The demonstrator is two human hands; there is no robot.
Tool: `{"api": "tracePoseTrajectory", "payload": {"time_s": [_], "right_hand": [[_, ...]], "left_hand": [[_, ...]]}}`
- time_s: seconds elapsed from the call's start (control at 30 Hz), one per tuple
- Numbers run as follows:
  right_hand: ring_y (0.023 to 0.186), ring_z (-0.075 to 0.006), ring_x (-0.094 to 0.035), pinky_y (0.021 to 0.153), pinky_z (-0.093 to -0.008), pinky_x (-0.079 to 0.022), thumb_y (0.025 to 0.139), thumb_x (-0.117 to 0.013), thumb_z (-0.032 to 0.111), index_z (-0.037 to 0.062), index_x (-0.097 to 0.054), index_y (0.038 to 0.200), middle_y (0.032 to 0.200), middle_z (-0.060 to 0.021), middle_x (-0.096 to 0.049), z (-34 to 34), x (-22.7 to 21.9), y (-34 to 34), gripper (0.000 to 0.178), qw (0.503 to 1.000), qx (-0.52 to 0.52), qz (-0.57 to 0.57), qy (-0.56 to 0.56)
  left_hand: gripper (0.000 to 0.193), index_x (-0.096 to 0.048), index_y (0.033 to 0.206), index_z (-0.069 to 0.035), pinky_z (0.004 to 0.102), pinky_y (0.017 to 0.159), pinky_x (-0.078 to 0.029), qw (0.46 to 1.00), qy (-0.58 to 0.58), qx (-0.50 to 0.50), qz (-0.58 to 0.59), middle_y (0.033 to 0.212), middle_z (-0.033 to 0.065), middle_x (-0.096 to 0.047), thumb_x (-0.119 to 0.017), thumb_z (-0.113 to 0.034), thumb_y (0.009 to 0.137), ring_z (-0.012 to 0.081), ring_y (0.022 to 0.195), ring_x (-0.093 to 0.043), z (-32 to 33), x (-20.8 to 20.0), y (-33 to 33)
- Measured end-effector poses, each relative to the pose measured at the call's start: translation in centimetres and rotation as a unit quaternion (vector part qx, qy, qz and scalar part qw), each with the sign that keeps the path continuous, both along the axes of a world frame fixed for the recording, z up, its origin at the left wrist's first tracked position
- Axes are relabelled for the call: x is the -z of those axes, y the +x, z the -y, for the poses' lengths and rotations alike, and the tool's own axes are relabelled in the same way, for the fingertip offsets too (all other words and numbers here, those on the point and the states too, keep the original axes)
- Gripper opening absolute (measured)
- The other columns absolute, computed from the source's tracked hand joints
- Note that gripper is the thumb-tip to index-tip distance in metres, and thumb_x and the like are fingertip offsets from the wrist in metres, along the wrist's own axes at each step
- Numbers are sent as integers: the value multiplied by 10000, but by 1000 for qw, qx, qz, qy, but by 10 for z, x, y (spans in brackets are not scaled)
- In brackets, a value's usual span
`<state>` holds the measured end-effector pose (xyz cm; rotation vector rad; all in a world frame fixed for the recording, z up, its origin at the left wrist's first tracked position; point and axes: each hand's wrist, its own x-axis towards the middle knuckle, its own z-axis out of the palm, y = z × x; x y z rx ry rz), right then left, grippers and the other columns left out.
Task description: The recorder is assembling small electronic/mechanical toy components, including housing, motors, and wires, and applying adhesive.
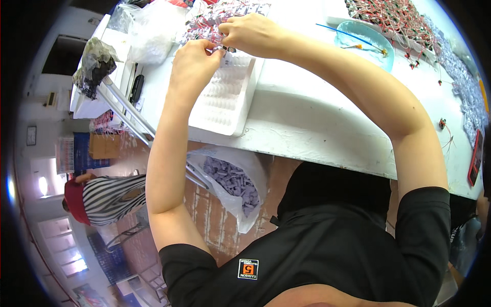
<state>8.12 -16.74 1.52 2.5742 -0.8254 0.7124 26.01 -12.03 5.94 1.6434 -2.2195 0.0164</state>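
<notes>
Both my hands meet over a white foam tray [220, 105] with rows of small hollows. My left hand [193, 65] is closed in a pinch on a small pale part at its fingertips. A small dark round piece [231, 49] shows beside that part. My right hand [251, 36] comes in from the right with its fingers bent and closed right next to the left fingertips; what they grip is hidden. At the far end of the tray lie many small wired parts [204, 25], pale with red and white wires.
A light-blue bowl [390, 59] with a blue stick stands right, near a heap of red-wired parts [388, 20]. Clear plastic bags [153, 30] lie far left. A red phone-like object [475, 158] is at the right edge. Below the table hangs a bag of grey pieces [232, 184]. Another person [110, 199] is left.
</notes>
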Motion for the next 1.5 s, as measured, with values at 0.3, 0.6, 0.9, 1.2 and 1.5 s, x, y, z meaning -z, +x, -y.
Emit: {"api": "tracePoseTrajectory", "payload": {"time_s": [0.3, 0.6, 0.9, 1.2, 1.5], "right_hand": [[942, -251, -653, 765, -359, -566, 788, -678, 123, 90, -737, 753, 933, -70, -600, 5, 10, -6, 77, 1000, -11, 14, 7], [980, -220, -654, 779, -352, -565, 771, -695, 139, 97, -726, 736, 977, -56, -607, 9, 9, -10, 63, 999, 5, 8, -36], [1030, -204, -645, 792, -333, -566, 789, -699, 125, 99, -741, 772, 999, -25, -641, 5, -6, -3, 53, 999, -1, -14, -38], [1016, -218, -654, 799, -346, -564, 780, -685, 124, 107, -760, 813, 962, -24, -709, 19, -20, 13, 84, 998, 5, -49, -25], [1026, -241, -661, 800, -351, -550, 777, -675, 140, 98, -754, 795, 998, -92, -711, 13, -38, 23, 91, 998, 14, -54, 34]], "left_hand": [[311, -741, 995, 37, 273, 630, -539, 973, 152, -30, -171, 755, 101, -724, -760, -238, 853, 145, 663, -697, 11, -14, 11], [300, -743, 1002, 35, 266, 635, -532, 981, 104, -32, -160, 766, 93, -734, -762, -226, 855, 128, 662, -692, 9, -8, 18], [305, -739, 1052, 26, 283, 660, -556, 997, 57, -48, 0, 824, 116, -744, -753, -220, 874, 145, 724, -709, -5, -8, -4], [264, -744, 1013, 11, 411, 832, -535, 998, 28, -13, 61, 913, 199, -734, -712, -195, 851, 347, 860, -709, -8, -14, -20], [276, -741, 1003, 25, 404, 843, -532, 995, 77, -56, 22, 930, 213, -731, -728, -193, 834, 343, 876, -709, -4, -19, -15]]}}
